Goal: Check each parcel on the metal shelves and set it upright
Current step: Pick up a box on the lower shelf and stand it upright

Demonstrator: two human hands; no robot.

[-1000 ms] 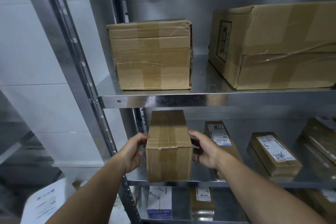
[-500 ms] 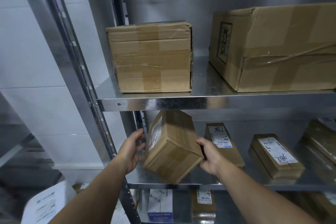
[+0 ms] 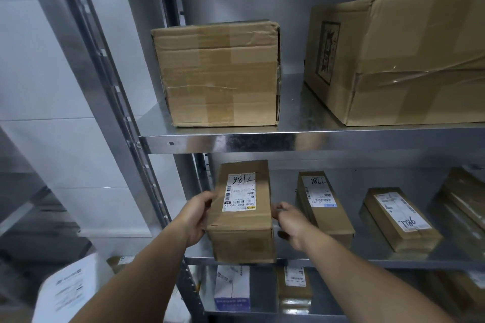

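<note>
Parcel [image 3: 242, 214] sits label-up at middle shelf [image 3: 367, 261] front edge; left hand [image 3: 195, 217] and right hand [image 3: 290, 225] clamp its sides, likely so the label can be read.

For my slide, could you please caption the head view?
Both hands steady a labelled cardboard parcel on the middle metal shelf.

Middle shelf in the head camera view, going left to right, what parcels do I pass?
Parcel held in both hands with its label up → narrow labelled parcel lying flat → flat labelled parcel angled to the right → stacked parcels at the right edge, partly cut off.
</note>
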